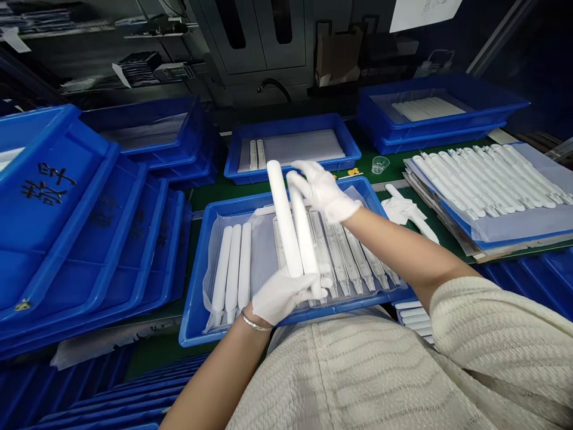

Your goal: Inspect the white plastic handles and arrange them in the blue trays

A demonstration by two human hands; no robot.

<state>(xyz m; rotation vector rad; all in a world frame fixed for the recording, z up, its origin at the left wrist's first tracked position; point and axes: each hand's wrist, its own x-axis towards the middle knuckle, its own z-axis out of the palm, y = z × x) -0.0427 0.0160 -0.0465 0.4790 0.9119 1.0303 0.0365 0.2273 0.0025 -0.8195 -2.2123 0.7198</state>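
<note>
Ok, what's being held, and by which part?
Two white tubes, near ends in the left hand; the right hand is at one tube's far end.

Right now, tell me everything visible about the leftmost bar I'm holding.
The white bar is long, slim, smooth and plastic-looking, with a rounded upper end. It slants above the near blue tray, top leaning left. Your gloved left hand grips its lower end, hiding the tip; a second bar is close beside.

The gloved left hand (286, 292) held the lower ends of 2 white bars (285, 224) over a blue tray (192, 334), while the right hand (323, 188) touched the upper end of 1; 3 similar bars (232, 269) lay in the tray's left part; stacked trays (154, 254) stood farther left
</note>
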